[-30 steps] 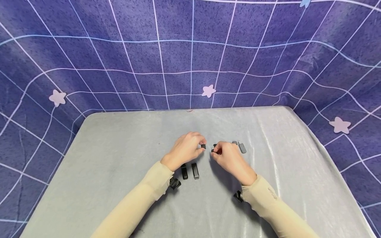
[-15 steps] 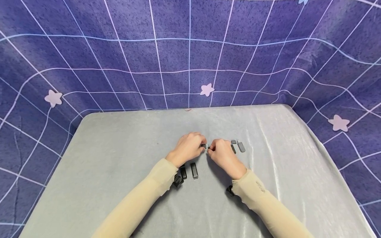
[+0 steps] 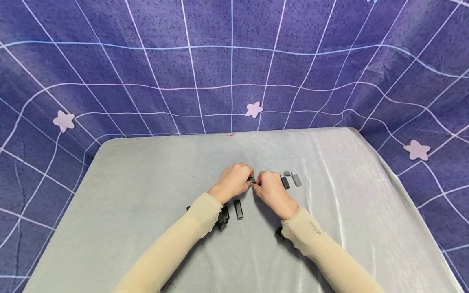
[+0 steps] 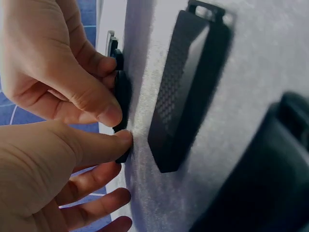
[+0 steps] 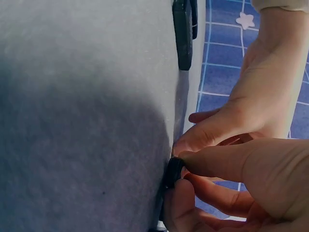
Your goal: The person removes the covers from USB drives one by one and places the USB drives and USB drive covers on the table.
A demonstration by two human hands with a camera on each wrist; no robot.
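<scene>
In the head view my left hand [image 3: 234, 181] and right hand [image 3: 272, 187] meet over the middle of the table. Thumb and fingers of the left hand pinch a small black cap [image 4: 124, 155]. The right hand pinches a black USB stick [image 4: 123, 92], its end right at the cap; fingers cover much of both pieces. In the right wrist view the black USB stick [image 5: 175, 171] shows between the right thumb and fingers. Nearest the left wrist lies a capped black USB stick [image 3: 239, 209], with another dark one partly hidden by the wrist camera.
Right of the hands lie a black USB stick with a blue connector [image 3: 285, 182], a grey USB stick [image 3: 296, 179] and a small grey cap [image 3: 287, 173]. A grey cloth covers the table [image 3: 146, 171]. A purple gridded curtain [image 3: 212, 69] hangs behind.
My right hand has moved left, bringing the USB stick's metal connector up to the cap in the left hand. The left hand has barely moved. The blue-connector stick has come into view.
</scene>
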